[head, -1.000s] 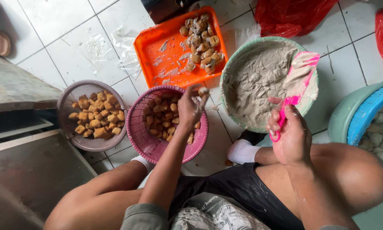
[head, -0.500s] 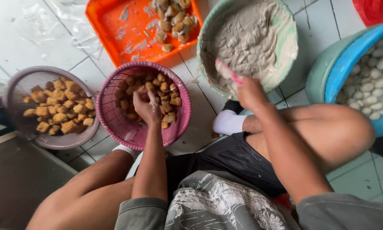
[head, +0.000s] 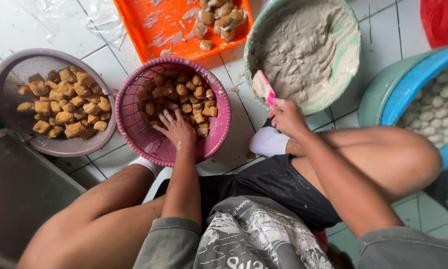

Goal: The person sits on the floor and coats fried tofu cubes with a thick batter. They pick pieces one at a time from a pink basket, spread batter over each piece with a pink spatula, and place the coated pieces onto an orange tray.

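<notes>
My left hand (head: 176, 130) reaches into the pink mesh basket (head: 134, 127), fingers spread over several brown fried tofu pieces (head: 186, 97); whether it grips one I cannot see. My right hand (head: 286, 117) is closed on the handle of a pink spatula (head: 263, 88) whose blade is coated in grey paste. The blade rests at the near rim of a green bowl (head: 351, 65) filled with grey paste (head: 303, 50).
A grey-purple basket (head: 7, 84) of fried tofu stands at the left. An orange tray (head: 159, 30) with several filled pieces lies at the top. A blue-and-green tub (head: 398, 89) of pale round balls is at the right. My bare knees and a white sock (head: 268, 142) lie below.
My left hand has come down from above the basket's rim into the pink basket. My right hand has drawn the spatula back to the bowl's near rim. The camera has shifted closer.
</notes>
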Tool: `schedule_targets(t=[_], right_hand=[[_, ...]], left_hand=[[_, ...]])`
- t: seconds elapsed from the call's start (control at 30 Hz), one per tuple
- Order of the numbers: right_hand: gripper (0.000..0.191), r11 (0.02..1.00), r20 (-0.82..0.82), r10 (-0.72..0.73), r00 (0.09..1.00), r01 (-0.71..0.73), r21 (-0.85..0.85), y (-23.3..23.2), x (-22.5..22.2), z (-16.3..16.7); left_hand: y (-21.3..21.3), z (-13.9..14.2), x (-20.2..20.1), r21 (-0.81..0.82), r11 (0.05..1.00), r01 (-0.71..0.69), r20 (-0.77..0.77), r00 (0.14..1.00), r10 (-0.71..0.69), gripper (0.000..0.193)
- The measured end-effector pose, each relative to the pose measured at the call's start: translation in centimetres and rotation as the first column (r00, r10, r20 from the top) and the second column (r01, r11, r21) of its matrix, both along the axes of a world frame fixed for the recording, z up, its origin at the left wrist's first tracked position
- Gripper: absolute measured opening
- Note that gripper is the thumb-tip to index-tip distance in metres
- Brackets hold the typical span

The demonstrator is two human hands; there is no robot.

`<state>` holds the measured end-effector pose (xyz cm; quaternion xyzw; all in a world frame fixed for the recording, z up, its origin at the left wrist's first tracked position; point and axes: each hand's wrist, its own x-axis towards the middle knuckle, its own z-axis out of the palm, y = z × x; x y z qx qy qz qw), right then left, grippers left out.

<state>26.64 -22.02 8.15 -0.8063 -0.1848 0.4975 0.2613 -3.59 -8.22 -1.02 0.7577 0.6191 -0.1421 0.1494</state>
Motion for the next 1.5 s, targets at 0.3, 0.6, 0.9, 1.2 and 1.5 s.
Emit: schedule_targets(t=[0.3,0.6,0.9,1.2,1.5], right_hand=[[0.025,0.9,-0.484,-0.282,0.828,0.404,0.167,2.4,4.5,9.1],[0.018,0.794,-0.599,-0.282,0.749,0.533,0.294,0.2,5.1,18.2],[0.011,0.775,-0.666,-0.301,0.683,0.582,0.247,-0.6,5.3,18.2],[0.02,0.772,-0.66,-0.272,0.701,0.568,0.285,-1.8,6.1,19.4],[0.037,0.675,-0.117,0.089,0.989,0.026,0.737,-0.9,3.0,19.5]], left_hand=[[-0.9,1.4,-1.4,-0.063,0.998,0.022,0.011,1.0,-0.022,0.029],[-2.6,2.7,-0.4,0.058,0.995,0.077,0.106,0.991,-0.083,0.039],[-2.1,1.2,3.0,-0.29,0.859,-0.423,0.419,0.751,0.511,0.029],[-1.5,3.8,8.2,-0.379,0.688,-0.619,0.716,0.274,0.642,0.043],[-7.8,24.8,21.5,-0.338,0.939,0.057,0.935,-0.096,0.342,0.058]])
